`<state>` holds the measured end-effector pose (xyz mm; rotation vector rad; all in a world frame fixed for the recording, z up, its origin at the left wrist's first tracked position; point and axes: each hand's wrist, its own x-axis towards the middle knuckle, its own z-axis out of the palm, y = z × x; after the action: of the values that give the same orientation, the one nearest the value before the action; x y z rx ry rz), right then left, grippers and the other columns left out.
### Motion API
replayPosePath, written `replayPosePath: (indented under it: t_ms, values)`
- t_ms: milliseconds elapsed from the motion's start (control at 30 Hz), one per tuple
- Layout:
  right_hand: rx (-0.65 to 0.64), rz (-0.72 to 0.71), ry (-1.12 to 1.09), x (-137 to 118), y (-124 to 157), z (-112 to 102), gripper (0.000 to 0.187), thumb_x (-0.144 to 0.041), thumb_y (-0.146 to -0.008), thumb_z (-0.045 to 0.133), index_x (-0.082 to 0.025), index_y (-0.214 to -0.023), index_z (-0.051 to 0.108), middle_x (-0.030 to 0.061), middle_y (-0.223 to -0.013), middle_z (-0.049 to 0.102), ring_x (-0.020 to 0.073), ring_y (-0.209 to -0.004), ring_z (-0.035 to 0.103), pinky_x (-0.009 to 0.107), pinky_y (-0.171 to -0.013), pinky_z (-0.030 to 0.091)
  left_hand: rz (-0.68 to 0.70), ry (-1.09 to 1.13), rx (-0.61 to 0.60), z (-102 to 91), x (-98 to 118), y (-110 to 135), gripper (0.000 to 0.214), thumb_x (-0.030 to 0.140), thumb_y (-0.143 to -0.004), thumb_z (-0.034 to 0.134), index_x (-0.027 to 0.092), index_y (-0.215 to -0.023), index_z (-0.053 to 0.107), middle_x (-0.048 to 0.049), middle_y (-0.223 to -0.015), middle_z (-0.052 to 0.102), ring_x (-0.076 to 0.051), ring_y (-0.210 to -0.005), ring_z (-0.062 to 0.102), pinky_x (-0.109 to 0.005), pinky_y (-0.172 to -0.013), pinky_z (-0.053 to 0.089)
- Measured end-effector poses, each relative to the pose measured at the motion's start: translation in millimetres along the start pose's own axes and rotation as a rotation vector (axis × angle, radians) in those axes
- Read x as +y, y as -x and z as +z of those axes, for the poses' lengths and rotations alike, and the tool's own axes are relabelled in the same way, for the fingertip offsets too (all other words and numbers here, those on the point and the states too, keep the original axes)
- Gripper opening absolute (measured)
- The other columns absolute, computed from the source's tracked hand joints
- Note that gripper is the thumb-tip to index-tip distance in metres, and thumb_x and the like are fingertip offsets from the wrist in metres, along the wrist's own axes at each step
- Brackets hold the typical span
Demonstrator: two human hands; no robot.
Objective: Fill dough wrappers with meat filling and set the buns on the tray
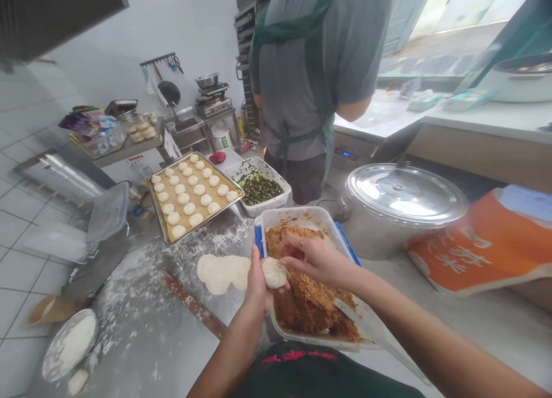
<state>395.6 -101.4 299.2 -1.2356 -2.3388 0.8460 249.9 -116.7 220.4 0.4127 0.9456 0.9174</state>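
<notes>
My left hand (257, 283) cups a small pleated bun (273, 272), its gathered top facing up. My right hand (310, 259) is curled, with thumb and fingers pinched at the bun's upper right edge. Both hands are above the near left side of a white tub (330, 222) of reddish-brown filling (314, 306). A spatula (366, 323) rests in the filling, its handle passing under my right forearm. Left of the tub, several flat dough wrappers (222, 273) lie overlapping on the floured metal table (142, 312), near a rolling pin (194, 306).
A tray (166, 228) bears rows of shaped buns. Beside it stands a tub of chopped green filling (261, 188). A flour bowl (71, 343) sits at the near left. Rightward are a lidded pot (405, 194) and an orange bag (470, 248). A co-worker (302, 81) stands beyond the table.
</notes>
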Motion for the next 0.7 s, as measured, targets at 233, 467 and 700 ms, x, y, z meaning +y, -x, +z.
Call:
replayPosePath:
  t_ms: [233, 467, 700]
  values:
    - [-0.028, -0.110, 0.133, -1.3, 2.2, 11.6, 0.025, -0.033, -0.080, 0.052, -0.020, -0.102, 0.055, 0.0033, -0.083, 0.062, 0.0153, -0.072, 0.057, 0.024, -0.063, 0.039, 0.025, 0.181, -0.066, 0.9, -5.6, 1.7, 0.057, 0.071, -0.068, 0.038, 0.016, -0.074, 0.051, 0.0002, -0.052, 0.052, -0.012, -0.038, 0.049, -0.020, -0.034, 0.025]
    - [-0.095, -0.271, 0.297, -13.6, -28.2, 52.2, 0.019, -0.021, -0.084, 0.041, -0.018, -0.087, 0.060, 0.0060, -0.082, 0.061, 0.0137, -0.072, 0.057, 0.022, -0.063, 0.038, 0.112, 0.343, 0.158, -33.5, -7.5, 1.6, 0.053, 0.069, -0.067, 0.042, 0.017, -0.074, 0.050, 0.0022, -0.050, 0.048, -0.010, -0.041, 0.045, -0.020, -0.038, 0.029]
    - [-0.215, -0.312, 0.379, 2.4, -97.9, 111.4, 0.019, -0.021, -0.085, 0.040, -0.015, -0.082, 0.058, 0.0058, -0.080, 0.061, 0.0137, -0.071, 0.057, 0.022, -0.062, 0.036, 0.242, 0.324, 0.402, -111.8, -19.1, -14.1, 0.059, 0.069, -0.071, 0.035, 0.018, -0.095, 0.052, -0.0064, -0.079, 0.061, -0.018, -0.067, 0.058, -0.025, -0.049, 0.043]
